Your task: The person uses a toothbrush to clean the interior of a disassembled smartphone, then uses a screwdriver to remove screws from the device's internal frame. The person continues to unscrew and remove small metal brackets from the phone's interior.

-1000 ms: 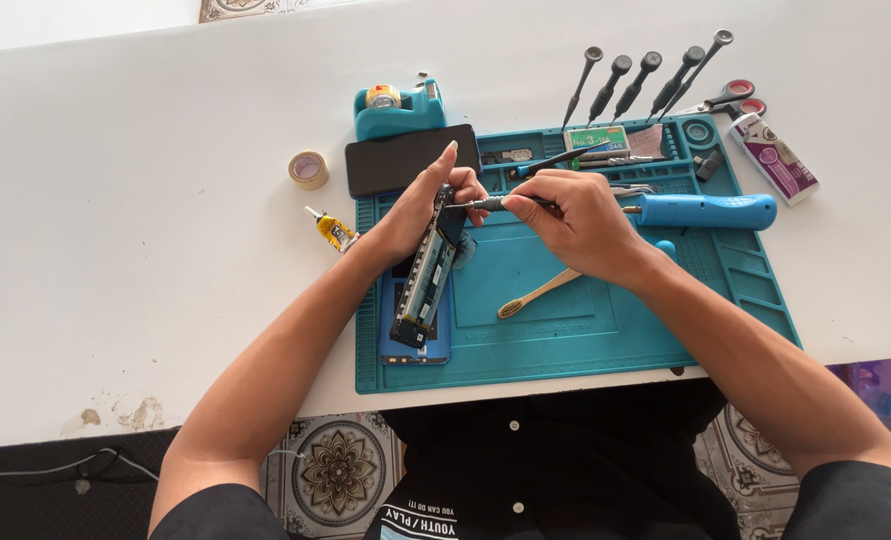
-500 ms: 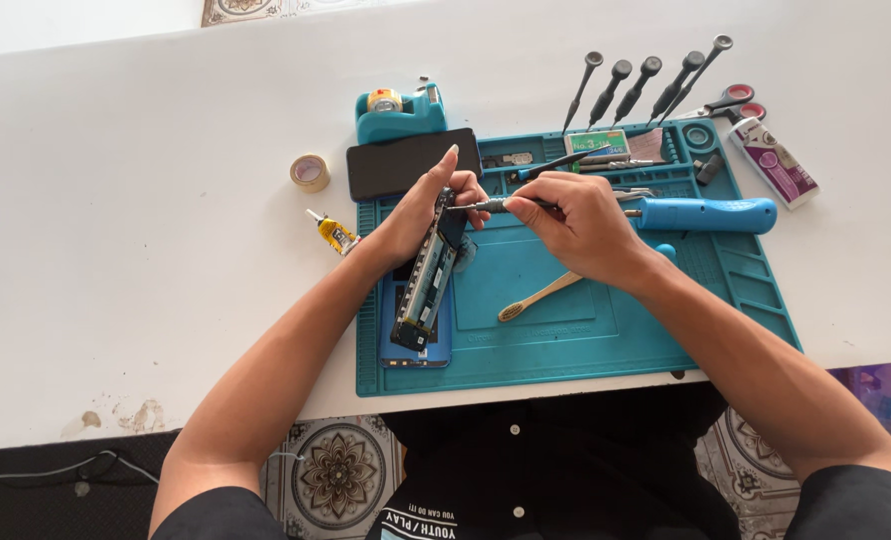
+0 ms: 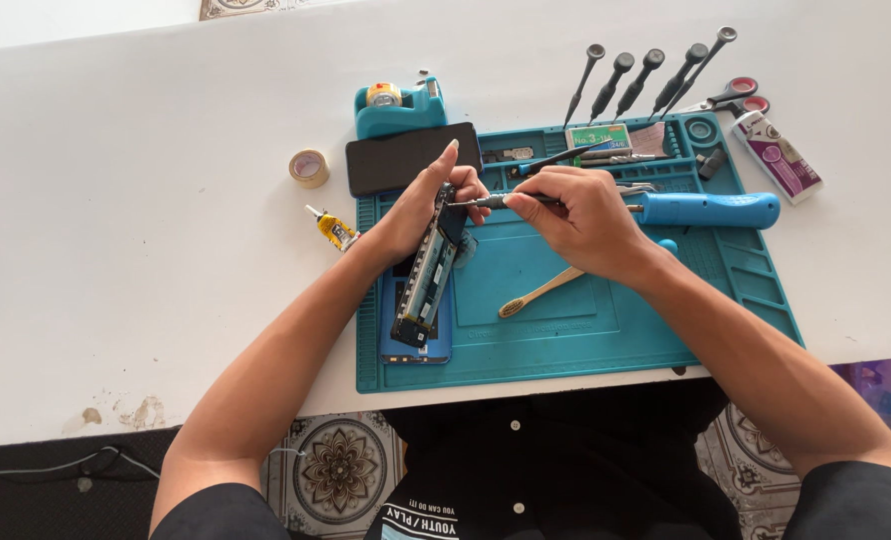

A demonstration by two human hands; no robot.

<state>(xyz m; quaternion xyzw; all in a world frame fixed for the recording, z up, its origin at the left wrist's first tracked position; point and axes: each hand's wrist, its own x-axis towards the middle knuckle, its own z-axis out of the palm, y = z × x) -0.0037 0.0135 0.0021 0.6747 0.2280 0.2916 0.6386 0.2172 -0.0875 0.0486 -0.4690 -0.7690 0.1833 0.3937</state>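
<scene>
An opened phone (image 3: 428,272) stands tilted on its long edge over a blue back cover (image 3: 416,340) on the teal work mat (image 3: 606,330). My left hand (image 3: 421,205) grips the phone's upper end and props it up. My right hand (image 3: 581,215) pinches a thin dark screwdriver (image 3: 486,201), whose tip touches the top of the phone by my left fingers.
On the mat lie a wooden toothbrush (image 3: 541,291), a blue-handled tool (image 3: 706,209) and a small box (image 3: 598,136). A black screen panel (image 3: 396,160), teal tape dispenser (image 3: 398,105), tape roll (image 3: 309,167), glue tube (image 3: 334,229), several screwdrivers (image 3: 646,75), scissors (image 3: 731,95) and a white tube (image 3: 781,155) surround it.
Both hands hold much the same pose; the screwdriver tip stays at the phone's top end, with only slight shifts of the fingers.
</scene>
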